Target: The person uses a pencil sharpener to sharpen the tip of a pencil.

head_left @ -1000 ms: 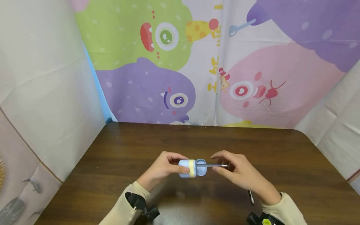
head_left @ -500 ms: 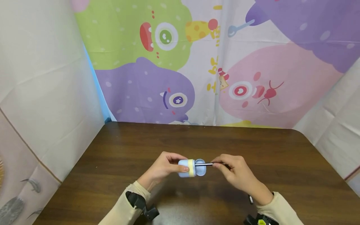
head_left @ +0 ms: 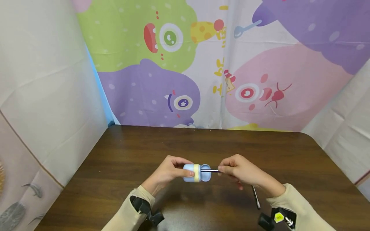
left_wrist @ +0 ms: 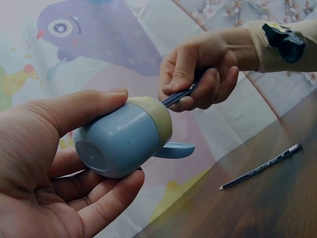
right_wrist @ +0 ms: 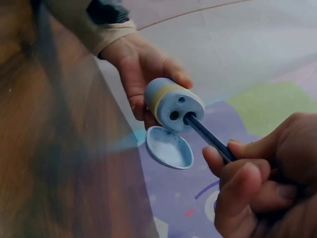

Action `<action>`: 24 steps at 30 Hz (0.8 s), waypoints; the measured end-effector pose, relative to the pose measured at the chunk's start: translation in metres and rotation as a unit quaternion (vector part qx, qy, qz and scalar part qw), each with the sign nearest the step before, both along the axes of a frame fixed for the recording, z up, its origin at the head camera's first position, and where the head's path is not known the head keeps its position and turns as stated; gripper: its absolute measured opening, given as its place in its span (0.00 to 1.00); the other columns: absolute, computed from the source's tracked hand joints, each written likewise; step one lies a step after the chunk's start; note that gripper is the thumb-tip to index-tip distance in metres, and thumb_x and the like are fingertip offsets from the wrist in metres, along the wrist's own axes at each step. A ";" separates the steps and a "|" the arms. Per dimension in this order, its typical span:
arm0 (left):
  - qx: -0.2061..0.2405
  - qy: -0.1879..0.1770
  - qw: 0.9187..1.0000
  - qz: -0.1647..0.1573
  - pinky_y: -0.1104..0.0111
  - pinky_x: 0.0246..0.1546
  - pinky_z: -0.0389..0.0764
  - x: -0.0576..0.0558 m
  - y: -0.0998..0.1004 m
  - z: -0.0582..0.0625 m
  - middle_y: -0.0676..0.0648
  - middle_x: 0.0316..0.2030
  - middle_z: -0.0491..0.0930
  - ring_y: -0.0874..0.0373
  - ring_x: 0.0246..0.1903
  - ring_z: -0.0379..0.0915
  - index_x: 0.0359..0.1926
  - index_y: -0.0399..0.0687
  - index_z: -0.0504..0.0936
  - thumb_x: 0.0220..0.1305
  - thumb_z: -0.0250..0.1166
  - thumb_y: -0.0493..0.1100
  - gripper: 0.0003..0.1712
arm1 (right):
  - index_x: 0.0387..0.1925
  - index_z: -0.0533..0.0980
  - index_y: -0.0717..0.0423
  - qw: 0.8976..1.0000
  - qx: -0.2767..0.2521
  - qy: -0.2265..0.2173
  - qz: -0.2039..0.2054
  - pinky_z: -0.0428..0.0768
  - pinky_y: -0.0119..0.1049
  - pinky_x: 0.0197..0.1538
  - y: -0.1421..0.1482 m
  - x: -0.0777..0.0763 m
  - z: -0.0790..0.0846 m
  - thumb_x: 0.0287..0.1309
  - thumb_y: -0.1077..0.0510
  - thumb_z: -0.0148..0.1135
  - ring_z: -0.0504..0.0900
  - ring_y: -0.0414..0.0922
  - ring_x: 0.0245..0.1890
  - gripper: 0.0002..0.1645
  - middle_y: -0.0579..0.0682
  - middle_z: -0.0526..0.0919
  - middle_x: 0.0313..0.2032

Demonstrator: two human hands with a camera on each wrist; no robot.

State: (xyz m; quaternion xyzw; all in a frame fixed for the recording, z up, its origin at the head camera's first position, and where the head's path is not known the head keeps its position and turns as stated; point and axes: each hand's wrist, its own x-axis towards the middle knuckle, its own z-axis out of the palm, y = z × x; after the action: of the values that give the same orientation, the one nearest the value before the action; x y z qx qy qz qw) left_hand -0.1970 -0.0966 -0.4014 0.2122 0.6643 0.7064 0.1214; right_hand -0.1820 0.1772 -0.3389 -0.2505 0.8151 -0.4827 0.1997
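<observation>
My left hand (head_left: 162, 176) grips a light blue pencil sharpener (head_left: 188, 168) with a pale yellow band, held sideways above the table. Its round lid (right_wrist: 169, 148) hangs open on its hinge. Several holes show in the sharpener's end in the right wrist view. A dark pencil (right_wrist: 210, 137) has its tip inside one of these holes. The thumb and fingers of my right hand (head_left: 245, 171) pinch that pencil, hiding its far end in the head view. A second dark pencil (left_wrist: 260, 167), sharpened at one end, lies on the table near my right forearm.
The dark brown wooden table (head_left: 138, 141) spreads around and beyond both hands. A cloth with cartoon figures (head_left: 214, 64) hangs behind its far edge. Pale cloths hang at the left and right sides.
My right hand, loose-fingered around the pencil's end a second ago, now pinches the pencil with its wrist turned. More of the pencil on the table shows. The left hand and sharpener stay nearly still.
</observation>
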 end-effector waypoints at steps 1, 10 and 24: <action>0.001 0.000 1.000 -0.002 0.73 0.29 0.79 0.000 0.000 0.000 0.51 0.29 0.84 0.63 0.27 0.77 0.44 0.15 0.78 0.51 0.72 0.28 0.22 | 0.32 0.79 0.67 1.000 -0.010 -0.026 0.008 0.70 0.31 0.11 0.000 -0.002 0.000 0.71 0.61 0.54 0.61 0.35 0.10 0.13 0.43 0.63 0.12; -0.005 0.027 1.000 -0.007 0.73 0.29 0.79 -0.001 -0.006 0.004 0.51 0.29 0.84 0.63 0.27 0.77 0.44 0.17 0.80 0.50 0.74 0.29 0.22 | 0.43 0.76 0.71 0.994 -0.052 -0.081 0.045 0.75 0.32 0.16 0.002 -0.009 0.000 0.74 0.58 0.51 0.64 0.36 0.11 0.17 0.46 0.69 0.14; 0.000 -0.016 1.000 0.010 0.73 0.28 0.80 -0.001 -0.004 0.003 0.51 0.28 0.84 0.62 0.27 0.77 0.45 0.15 0.78 0.51 0.72 0.29 0.23 | 0.31 0.82 0.57 0.857 -0.039 0.512 0.037 0.74 0.24 0.26 -0.009 -0.007 -0.026 0.56 0.67 0.70 0.75 0.32 0.23 0.04 0.44 0.85 0.27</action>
State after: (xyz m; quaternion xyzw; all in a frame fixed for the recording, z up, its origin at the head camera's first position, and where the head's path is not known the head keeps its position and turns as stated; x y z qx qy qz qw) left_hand -0.1980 -0.1001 -0.3989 0.1943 0.6646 0.7107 0.1248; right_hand -0.1886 0.1683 -0.3645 -0.5002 0.7729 -0.3094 -0.2381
